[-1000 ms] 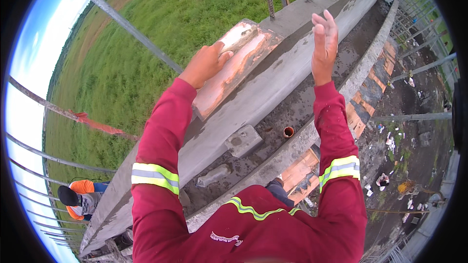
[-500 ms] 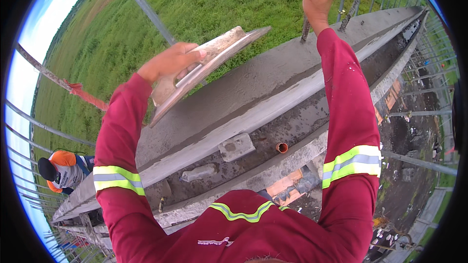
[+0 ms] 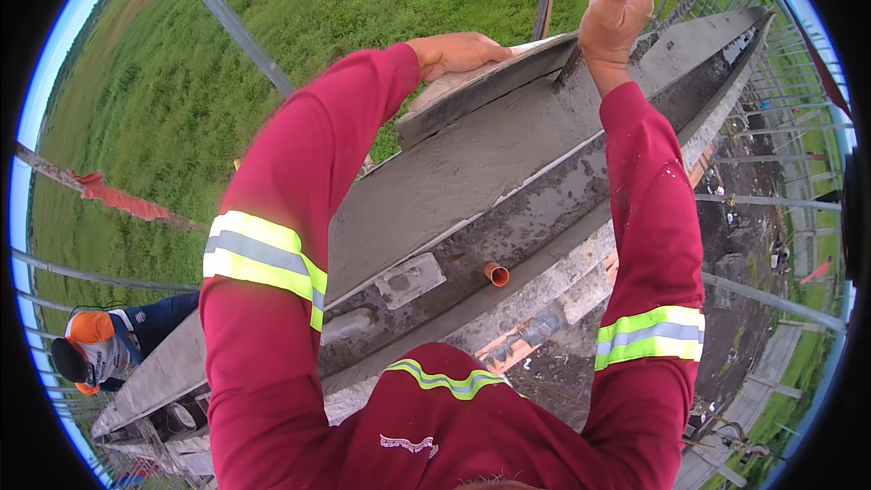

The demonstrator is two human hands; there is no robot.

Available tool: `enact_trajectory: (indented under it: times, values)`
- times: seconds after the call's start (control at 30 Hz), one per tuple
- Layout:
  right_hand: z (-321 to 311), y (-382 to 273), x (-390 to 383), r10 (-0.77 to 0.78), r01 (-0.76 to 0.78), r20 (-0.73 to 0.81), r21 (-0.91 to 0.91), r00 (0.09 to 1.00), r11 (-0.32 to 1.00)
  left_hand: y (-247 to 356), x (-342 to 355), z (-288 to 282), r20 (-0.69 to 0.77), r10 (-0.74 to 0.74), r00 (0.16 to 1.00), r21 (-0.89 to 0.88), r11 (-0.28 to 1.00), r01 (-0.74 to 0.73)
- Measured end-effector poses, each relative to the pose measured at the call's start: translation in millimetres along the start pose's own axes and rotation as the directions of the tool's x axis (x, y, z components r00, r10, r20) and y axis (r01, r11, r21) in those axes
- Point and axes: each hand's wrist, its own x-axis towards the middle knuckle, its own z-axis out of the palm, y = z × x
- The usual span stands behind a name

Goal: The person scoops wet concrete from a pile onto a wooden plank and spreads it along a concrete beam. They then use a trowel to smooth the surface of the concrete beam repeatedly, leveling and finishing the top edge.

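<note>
My left hand (image 3: 458, 56) grips a flat hand float (image 3: 490, 84), which is tilted over the far edge of the wet grey concrete band (image 3: 454, 181), beside an upright bar. My right hand (image 3: 617, 9) is raised at the top right of the float, its fingers loosely bent and apart, with nothing visible in them. Below the band runs a muddy trough (image 3: 553, 191) holding a concrete block (image 3: 408, 279) and an orange pipe (image 3: 495, 274).
A co-worker (image 3: 100, 345) in orange sleeves and dark headwear bends at the lower left. Metal posts (image 3: 218, 9) rise along both sides, one wrapped in red cloth (image 3: 122, 200). Grass (image 3: 163, 91) lies beyond; littered dirt ground (image 3: 735, 245) is below on the right.
The float has moved right along the band and now shows its grey face edge-on toward me. My left arm reaches farther right. My right hand went from spread fingers to bent ones, higher up.
</note>
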Motion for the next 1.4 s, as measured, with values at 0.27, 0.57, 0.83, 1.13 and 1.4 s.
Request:
enact_trajectory:
  times: [0.27,0.57,0.83,1.13,1.4]
  values:
    - [-5.6,9.5,3.2,-0.021,0.021,0.013,-0.008,1.0,1.0,-52.5,-62.0,-11.3,-0.064,-0.096,0.993,0.372,0.921,0.113]
    - [-5.9,1.3,3.7,0.04,-0.039,0.004,-0.153,0.999,0.987,-194.2,-235.6,-52.2,0.005,-0.348,0.938,0.265,0.905,0.334]
    - [-4.0,-0.7,3.8,0.0,-0.005,-0.017,-0.293,1.0,0.956,-212.3,-416.2,-63.7,-0.465,-0.415,0.782,0.281,0.769,0.575]
    - [-5.7,5.1,0.0,0.021,-0.022,-0.007,-0.331,1.0,0.943,-56.1,-268.7,57.7,-0.497,0.378,0.781,0.757,0.629,0.177]
    - [-10.6,30.0,7.9,0.015,-0.016,-0.005,-0.474,1.0,0.88,-61.7,-178.4,161.2,-0.504,0.603,0.619,0.808,0.583,0.09]
